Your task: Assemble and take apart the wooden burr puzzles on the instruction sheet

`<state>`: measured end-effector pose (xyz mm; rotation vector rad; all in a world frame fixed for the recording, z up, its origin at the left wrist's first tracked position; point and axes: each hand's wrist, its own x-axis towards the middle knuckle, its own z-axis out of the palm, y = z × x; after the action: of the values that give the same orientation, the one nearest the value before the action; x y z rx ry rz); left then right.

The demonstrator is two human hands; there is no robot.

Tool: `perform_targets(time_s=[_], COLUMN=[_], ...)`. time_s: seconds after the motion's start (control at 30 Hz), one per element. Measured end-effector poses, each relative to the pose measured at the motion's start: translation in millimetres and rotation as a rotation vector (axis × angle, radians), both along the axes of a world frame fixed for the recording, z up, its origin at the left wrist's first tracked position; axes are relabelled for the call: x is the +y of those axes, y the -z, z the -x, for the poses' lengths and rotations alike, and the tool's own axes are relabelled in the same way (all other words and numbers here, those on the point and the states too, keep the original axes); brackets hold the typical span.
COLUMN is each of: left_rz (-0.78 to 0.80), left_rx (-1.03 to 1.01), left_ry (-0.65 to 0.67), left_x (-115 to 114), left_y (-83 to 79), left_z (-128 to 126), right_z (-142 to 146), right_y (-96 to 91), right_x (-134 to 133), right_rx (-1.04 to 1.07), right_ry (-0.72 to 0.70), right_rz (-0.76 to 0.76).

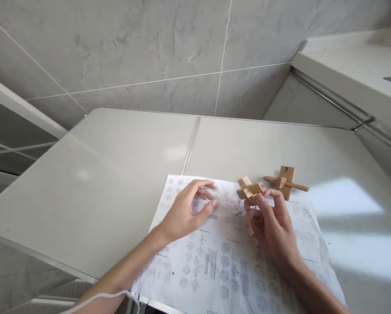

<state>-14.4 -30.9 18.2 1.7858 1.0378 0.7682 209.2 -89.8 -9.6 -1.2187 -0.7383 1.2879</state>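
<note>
A pale wooden puzzle cluster is pinched, seemingly for inspection, by the right hand above the printed white paper sheet at the counter's near edge; the half-open, empty left hand is rested on the sheet.

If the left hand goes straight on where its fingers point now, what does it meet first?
Probably the wooden puzzle piece held by the right hand, though depth is unclear.

A small cluster of pale wooden blocks, notched and crossed together, sits tilted above the desk, pinched in the fingertips of the right hand. Beneath it a printed sheet of diagrams lies flat, reaching the desk's near edge.
</note>
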Motion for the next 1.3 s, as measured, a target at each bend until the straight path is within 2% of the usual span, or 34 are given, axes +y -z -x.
perform_targets(time_s=[0.17, 0.37, 0.63, 0.8, 0.97, 1.07, 1.2, 1.3], left_rz=[0.017, 0.035, 0.007, 0.029, 0.066, 0.043, 0.021, 0.001], left_rx=[0.062, 0.084, 0.048, 0.042, 0.081, 0.088, 0.078, 0.073], left_ry=[0.036, 0.064, 0.104, 0.112, 0.096, 0.101, 0.133, 0.159], left_x=[1, 0, 2, 2, 3, 4, 4, 2], left_y=[-0.3, -1.2, 9.4, 7.6, 5.4, 5.9, 7.0, 7.2], left_z=[0, -1, 0, 0, 1, 1, 1, 0], right_z=[0, -3, -8, -5, -3, 1, 8, 13], right_y=[1.5, 1.1, 2.2, 2.3, 1.2, 1.7, 5.1, 7.8], right_x=[0, 3, 8, 5, -1, -5, -11, -14], right_rx=[-0.076, 0.02, 0.169, 0.172, 0.094, -0.114, -0.422, -0.58], right_ry=[0.132, 0.205, 0.246, 0.245, 0.102, -0.025, -0.231, -0.324], right_rz=[0.039, 0.138, 0.115, 0.116, 0.128, 0.089, -0.069, -0.148])
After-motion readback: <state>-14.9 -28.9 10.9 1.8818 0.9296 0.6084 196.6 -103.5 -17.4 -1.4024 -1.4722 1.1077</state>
